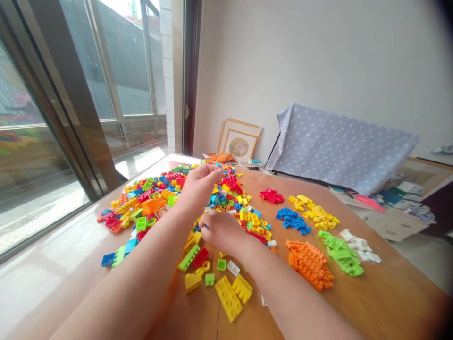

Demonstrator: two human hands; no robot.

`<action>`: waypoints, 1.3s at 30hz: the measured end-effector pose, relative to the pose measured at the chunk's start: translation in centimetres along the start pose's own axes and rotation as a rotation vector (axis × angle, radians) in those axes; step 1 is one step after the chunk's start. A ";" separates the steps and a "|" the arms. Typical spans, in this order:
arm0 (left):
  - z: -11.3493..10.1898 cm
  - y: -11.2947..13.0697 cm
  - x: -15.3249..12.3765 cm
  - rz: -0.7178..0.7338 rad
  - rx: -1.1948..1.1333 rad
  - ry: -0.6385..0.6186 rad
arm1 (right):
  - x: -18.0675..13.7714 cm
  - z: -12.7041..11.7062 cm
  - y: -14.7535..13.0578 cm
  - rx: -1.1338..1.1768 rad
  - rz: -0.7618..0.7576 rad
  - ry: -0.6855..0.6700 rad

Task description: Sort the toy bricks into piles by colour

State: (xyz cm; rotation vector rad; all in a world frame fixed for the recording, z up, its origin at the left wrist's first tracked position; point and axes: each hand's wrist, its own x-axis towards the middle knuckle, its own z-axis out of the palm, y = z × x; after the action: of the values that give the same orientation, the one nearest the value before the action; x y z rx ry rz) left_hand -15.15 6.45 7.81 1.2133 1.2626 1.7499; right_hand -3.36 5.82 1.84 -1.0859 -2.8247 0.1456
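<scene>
On the left side of the wooden bench [389, 293], next to the tall window [53, 141], a mixed pile of bricks [155, 205] spreads loosely in red, blue, green, yellow and orange. The left hand [200, 186] hangs above the far half of this pile. Its grip is pinched together at the fingertips on what looks like a small blue brick [218, 165], held clear of the heap.

Just nearer and to the right, the right hand [222, 232] rests knuckles-up on the pile's edge with its fingers curled under. I cannot tell whether that grip is closed on a piece or only touching. Two flat yellow plates [231, 293] lie in front of it.

Further right the bricks sit in heaps by colour, each apart from the next: a red heap [272, 195], a blue heap [293, 220], a yellow heap [315, 213], an orange heap [310, 264], a green heap [342, 255] and a white heap [361, 246]. Behind them picture frames [239, 141] and a dotted cloth [339, 146] lean at the wall.

These bricks are probably light, rigid moulded plastic with smooth, somewhat slick faces. They are unlikely to break but would skid or scatter if nudged. A small one is best taken by two opposite side walls with the fingertips, since the studded top gives little purchase.
</scene>
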 end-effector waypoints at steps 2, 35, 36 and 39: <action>-0.1 0.0 0.0 0.000 0.000 0.000 | 0.6 0.5 -0.5 -0.035 -0.031 -0.019; 3.6 1.8 -2.1 0.096 -0.355 0.114 | -13.1 -0.7 6.5 1.150 0.316 0.263; 3.7 1.8 -1.8 0.097 -0.369 0.124 | -13.3 -0.8 6.6 1.223 0.344 0.270; 4.2 2.1 -0.6 0.071 -0.423 0.126 | -13.6 -1.0 7.1 1.421 0.420 0.288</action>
State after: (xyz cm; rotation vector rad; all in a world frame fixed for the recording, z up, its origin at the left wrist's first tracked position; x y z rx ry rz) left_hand -10.95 6.68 10.03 0.9226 0.8599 2.0420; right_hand 11.48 1.96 0.93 -1.0403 -1.4573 1.5270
